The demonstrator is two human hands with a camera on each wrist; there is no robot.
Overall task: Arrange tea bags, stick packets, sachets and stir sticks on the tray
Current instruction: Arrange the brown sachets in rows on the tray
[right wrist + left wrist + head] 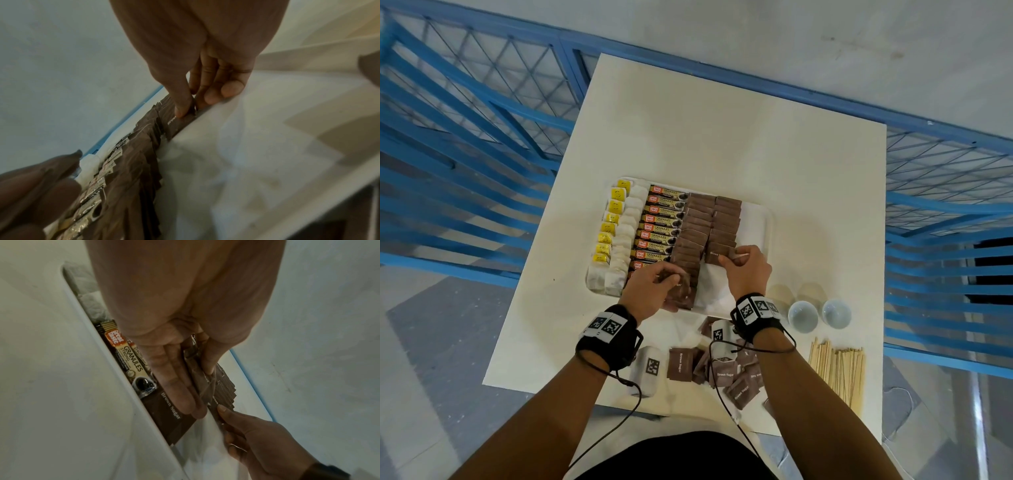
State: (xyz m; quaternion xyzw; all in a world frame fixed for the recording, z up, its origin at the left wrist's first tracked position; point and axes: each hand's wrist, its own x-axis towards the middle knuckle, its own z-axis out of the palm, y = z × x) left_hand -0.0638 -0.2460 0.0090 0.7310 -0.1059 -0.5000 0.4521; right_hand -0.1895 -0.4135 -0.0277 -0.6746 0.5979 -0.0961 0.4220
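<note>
A white tray [756, 212] holds columns of tea bags [616, 240] with yellow tags, coffee stick packets [661, 222] and two columns of brown sugar sachets [697, 222]. My left hand [654, 287] holds a small stack of brown sachets [197, 374] over the tray's near edge. My right hand [748, 265] pinches one brown sachet [717, 255] at the near end of the right column; the thumb and fingers [183, 104] clamp its edge. Loose sachets [722, 366] and wooden stir sticks [839, 373] lie on the table nearer me.
Two small white cups [803, 315] stand right of the tray's near corner. The white table [722, 137] has bare surface behind the tray. Blue metal railings [465, 137] flank both sides. The tray's right part [751, 222] shows bare liner.
</note>
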